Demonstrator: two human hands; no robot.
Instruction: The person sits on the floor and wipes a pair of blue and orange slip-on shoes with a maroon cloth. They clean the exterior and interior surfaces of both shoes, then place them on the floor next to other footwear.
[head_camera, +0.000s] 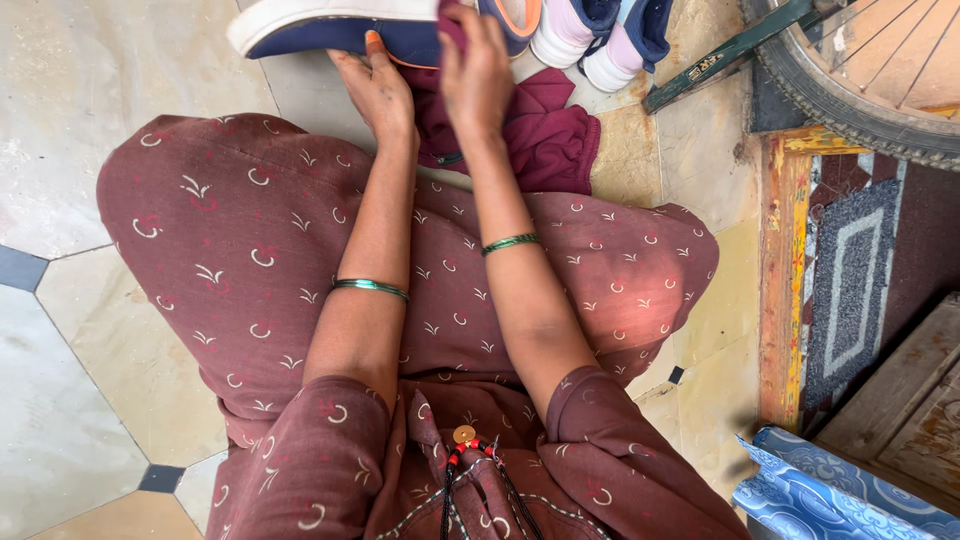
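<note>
A navy shoe (340, 30) with a white sole and orange trim lies on its side at the top of the head view. My left hand (378, 90) grips it from below. My right hand (476, 72) presses a maroon cloth (545, 135) against the shoe's side; the rest of the cloth hangs down onto my lap. Both wrists wear green bangles. I sit on the floor in a maroon patterned garment (230, 230).
A pair of white, pink and navy shoes (600, 35) lies on the tiled floor (80, 120) at the top right. A bicycle wheel (860, 90) stands at the far right above a painted doorstep (785, 270) and a doormat (855, 280). A blue patterned cloth (830, 495) sits bottom right.
</note>
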